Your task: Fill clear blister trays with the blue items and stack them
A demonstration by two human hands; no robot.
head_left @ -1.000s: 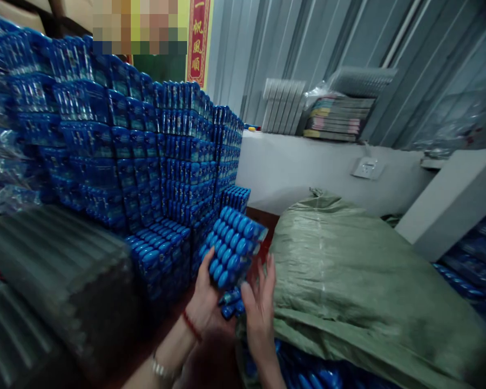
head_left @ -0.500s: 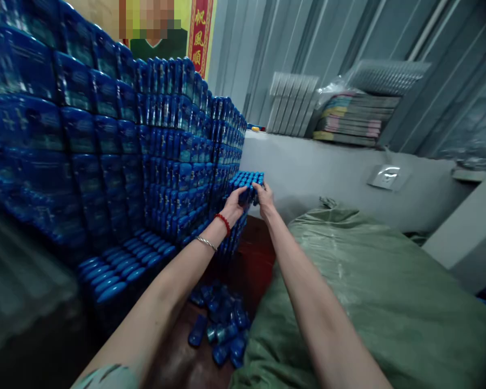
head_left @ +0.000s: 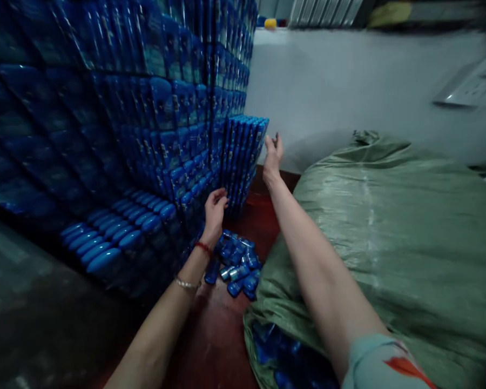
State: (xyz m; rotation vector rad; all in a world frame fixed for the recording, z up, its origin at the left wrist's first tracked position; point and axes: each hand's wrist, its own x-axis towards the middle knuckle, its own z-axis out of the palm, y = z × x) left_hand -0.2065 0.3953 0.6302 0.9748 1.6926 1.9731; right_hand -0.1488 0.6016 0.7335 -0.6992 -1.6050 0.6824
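A tall wall of stacked blue packs fills the left. At its right end stands a lower column of blue packs. My left hand rests with curled fingers against the foot of that column, holding nothing. My right hand hovers just right of the column's top, fingers loosely apart and empty. Several loose blue items lie on the red floor below my left hand.
A big green woven sack fills the right, its mouth open at the bottom with blue items inside. A white wall with a socket runs behind. Clear plastic bundles sit at the lower left.
Both hands set the blue pack on top of the end column and let go. The left hand dropped to the column's foot, the right pulled slightly away. The view tilted down.
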